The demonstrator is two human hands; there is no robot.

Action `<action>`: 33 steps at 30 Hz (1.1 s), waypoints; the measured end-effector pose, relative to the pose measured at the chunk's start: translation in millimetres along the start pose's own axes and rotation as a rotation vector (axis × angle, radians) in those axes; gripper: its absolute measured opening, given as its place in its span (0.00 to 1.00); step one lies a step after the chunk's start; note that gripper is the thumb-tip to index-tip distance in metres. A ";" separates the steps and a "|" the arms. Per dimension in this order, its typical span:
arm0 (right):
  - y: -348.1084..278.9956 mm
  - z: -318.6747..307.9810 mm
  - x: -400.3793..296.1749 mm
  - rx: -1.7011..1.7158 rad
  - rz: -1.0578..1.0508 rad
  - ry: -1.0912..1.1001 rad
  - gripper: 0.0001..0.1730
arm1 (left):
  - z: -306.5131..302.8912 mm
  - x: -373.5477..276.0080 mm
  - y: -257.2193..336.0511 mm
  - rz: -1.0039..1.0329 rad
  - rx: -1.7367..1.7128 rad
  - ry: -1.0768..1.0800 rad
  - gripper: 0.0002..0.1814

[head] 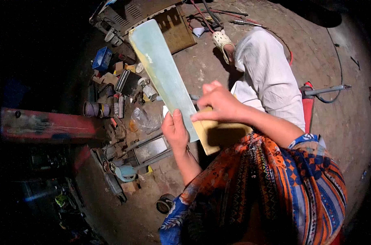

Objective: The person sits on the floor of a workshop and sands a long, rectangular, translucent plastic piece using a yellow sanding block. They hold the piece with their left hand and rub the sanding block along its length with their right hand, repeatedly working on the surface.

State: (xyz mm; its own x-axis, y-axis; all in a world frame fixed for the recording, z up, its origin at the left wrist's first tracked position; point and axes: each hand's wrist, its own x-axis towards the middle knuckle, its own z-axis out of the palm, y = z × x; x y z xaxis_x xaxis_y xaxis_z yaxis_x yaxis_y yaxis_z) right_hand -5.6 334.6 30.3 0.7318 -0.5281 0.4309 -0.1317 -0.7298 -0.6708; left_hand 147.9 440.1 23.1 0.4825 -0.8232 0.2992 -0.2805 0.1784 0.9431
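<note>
A long, flat, pale blue-green panel [164, 70] with yellowish patches along its left edge slants across the middle of the view. My left hand [176, 130] grips the panel's left edge near its lower end, thumb on top. Over the opposite edge, my right hand [217, 102] is curled, with its fingers at a yellow sheet [208, 137] that looks like sandpaper. That sheet lies beside the panel's lower end and over my lap, partly in shadow. Whether the right fingers pinch the sheet or something else is hard to tell.
On the floor at left lie a blue plastic box [102, 58], a roll of tape [96, 109], spray cans [121, 106] and a clear plastic bag [146, 120]. A metal casing [176, 30] stands beyond the panel. Hoses and a red stand [308, 113] are near my legs.
</note>
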 end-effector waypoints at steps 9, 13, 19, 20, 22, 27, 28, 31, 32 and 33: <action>-3.2 10.5 -5.8 0.014 -0.021 0.060 0.29 | 1.5 1.4 -11.7 0.006 -0.084 0.017 0.15; -5.3 -8.7 7.7 -0.060 0.047 0.133 0.27 | -2.8 -1.8 -11.8 -0.004 -0.055 -0.074 0.16; -6.3 -2.6 3.2 -0.014 0.135 -0.021 0.29 | -1.5 -6.1 -8.8 -0.038 -0.077 -0.045 0.14; -2.7 7.3 -8.3 0.006 0.129 -0.080 0.29 | -1.0 -3.3 -6.4 -0.049 -0.058 -0.066 0.15; -1.5 7.7 -9.2 0.013 0.032 -0.120 0.28 | 0.3 -0.9 -5.8 0.008 0.060 -0.052 0.16; -7.5 -27.5 20.5 -0.033 0.039 0.174 0.27 | 7.2 -3.3 -2.1 0.036 -0.079 0.008 0.15; -7.2 -23.2 17.3 -0.029 0.046 0.155 0.28 | 6.4 -1.7 -2.4 0.014 -0.075 0.015 0.15; -3.1 3.6 -6.6 0.006 0.055 0.079 0.30 | 9.9 4.6 -7.8 0.011 -0.124 0.114 0.15; -1.6 8.7 -12.6 0.016 0.034 -0.042 0.30 | 7.4 6.0 -11.1 0.009 -0.118 0.108 0.14; -2.7 8.4 -11.7 -0.043 0.009 -0.099 0.30 | 4.3 6.9 -13.6 0.012 -0.113 0.116 0.14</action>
State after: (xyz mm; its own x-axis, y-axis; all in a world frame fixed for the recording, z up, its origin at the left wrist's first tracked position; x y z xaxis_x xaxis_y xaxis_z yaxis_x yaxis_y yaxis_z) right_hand -8.2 346.3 22.0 0.7927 -0.4904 0.3621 -0.1650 -0.7444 -0.6470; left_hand 151.5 429.7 11.8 0.5737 -0.7543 0.3193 -0.1953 0.2526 0.9477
